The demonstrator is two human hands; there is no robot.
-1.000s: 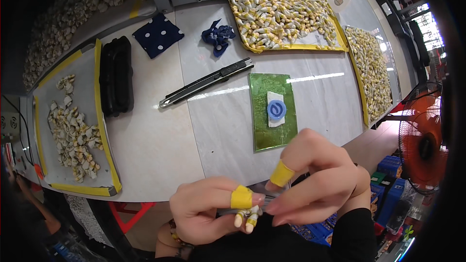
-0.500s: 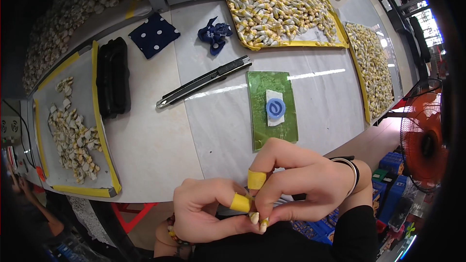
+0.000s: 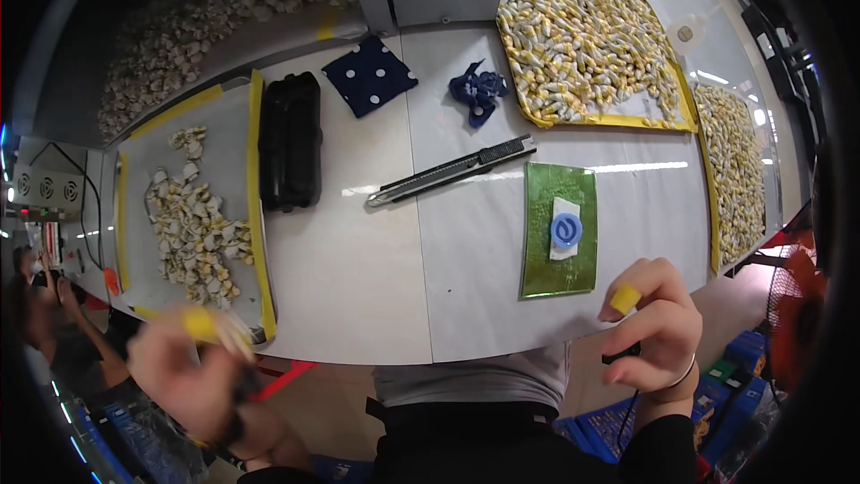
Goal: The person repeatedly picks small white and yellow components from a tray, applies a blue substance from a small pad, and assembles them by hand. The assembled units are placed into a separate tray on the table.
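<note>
My left hand (image 3: 188, 363) is at the near edge of the grey tray (image 3: 166, 291) with yellow-taped rims, smeared by motion. Yellow tape wraps one of its fingers, and a pale streak shows by the fingertips; whether they grip anything is unclear. In that tray lies a loose pile of small white-and-yellow pieces (image 3: 202, 237). Off the table's front edge, below the green mat, my right hand (image 3: 658, 327) is open, its fingers bent and apart with nothing visible in them. It also has yellow tape on one finger. On the green mat (image 3: 560, 278) sits a round blue piece (image 3: 566, 230) over a white patch.
A black utility knife (image 3: 452, 170) lies mid-table. Behind are a black holder (image 3: 291, 143), a polka-dot cloth (image 3: 369, 76) and a crumpled blue cloth (image 3: 477, 94). Trays of yellow-and-white pieces (image 3: 587, 45) stand at the back right. Another person's arm (image 3: 98, 341) shows far left.
My hands, together over two small white-and-yellow pieces before, have parted. The left went to the left tray; the right moved right and opened. The whole view has shifted too.
</note>
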